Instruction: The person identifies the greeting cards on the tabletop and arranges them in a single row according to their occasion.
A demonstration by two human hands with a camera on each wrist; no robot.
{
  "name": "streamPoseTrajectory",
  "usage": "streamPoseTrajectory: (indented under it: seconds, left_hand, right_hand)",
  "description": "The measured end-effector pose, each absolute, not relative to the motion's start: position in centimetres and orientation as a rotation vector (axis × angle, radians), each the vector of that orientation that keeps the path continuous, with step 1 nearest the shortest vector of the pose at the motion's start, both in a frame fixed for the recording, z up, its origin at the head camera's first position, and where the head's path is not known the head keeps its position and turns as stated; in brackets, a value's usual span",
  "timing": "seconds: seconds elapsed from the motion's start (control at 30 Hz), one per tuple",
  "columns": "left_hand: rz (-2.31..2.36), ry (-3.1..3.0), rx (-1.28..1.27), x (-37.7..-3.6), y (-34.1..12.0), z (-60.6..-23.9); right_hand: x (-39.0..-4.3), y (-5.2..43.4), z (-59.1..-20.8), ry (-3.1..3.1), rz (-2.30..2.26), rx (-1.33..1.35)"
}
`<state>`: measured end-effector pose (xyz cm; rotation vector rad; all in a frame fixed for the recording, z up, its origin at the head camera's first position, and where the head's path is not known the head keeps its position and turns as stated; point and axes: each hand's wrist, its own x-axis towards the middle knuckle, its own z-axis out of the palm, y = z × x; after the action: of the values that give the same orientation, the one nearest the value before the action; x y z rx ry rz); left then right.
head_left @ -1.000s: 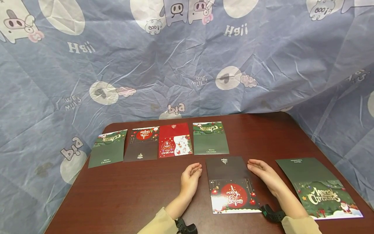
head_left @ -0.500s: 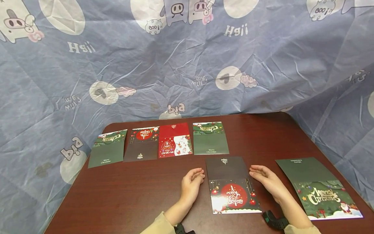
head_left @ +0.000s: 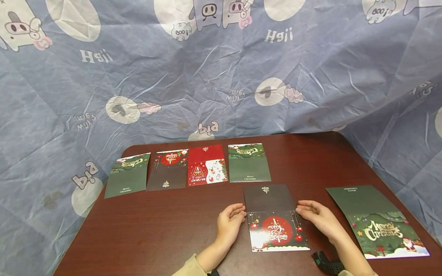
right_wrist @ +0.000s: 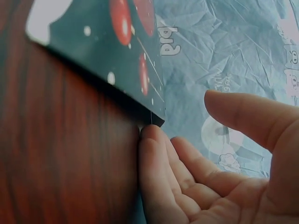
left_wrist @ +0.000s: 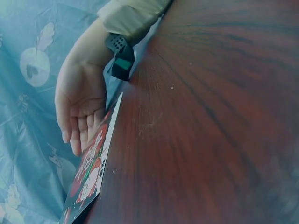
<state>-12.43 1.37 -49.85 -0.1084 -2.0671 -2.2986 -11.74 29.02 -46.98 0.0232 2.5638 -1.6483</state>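
A dark unfolded Christmas card (head_left: 272, 218) with a red ornament print lies flat on the brown table (head_left: 155, 226) in front of me. My left hand (head_left: 232, 221) rests on the table at the card's left edge, fingers loosely bent and touching that edge. My right hand (head_left: 315, 217) lies at the right edge. In the right wrist view the right hand's fingertips (right_wrist: 149, 133) meet the edge of the card (right_wrist: 117, 51), with the thumb raised above and apart. The left wrist view shows the right hand (left_wrist: 81, 112) across the card (left_wrist: 91, 172), palm open.
Several folded cards stand in a row at the back: green (head_left: 127, 175), dark (head_left: 168, 170), red (head_left: 206, 165), green (head_left: 248, 163). A large unfolded green card (head_left: 376, 220) lies at the right. A blue cartoon cloth (head_left: 221, 76) hangs behind the table.
Both hands have slid back toward me and inward along the dark card's sides, from its upper half to about its middle. The card has not moved.
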Motion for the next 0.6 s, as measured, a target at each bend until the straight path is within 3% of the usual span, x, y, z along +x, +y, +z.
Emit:
streamPoseTrajectory:
  seconds: [0.23, 0.6]
  left_hand:
    - [-2.301, -2.087, -0.104, -12.2, 1.4, -49.7]
    - [-2.235, -2.174, -0.173, -10.7, 1.1, -46.3]
  right_hand:
    - [-11.6, 28.9, -47.0, 2.578, -1.645, 0.047]
    - [-11.5, 28.8, -46.9, 2.556, -1.605, 0.074]
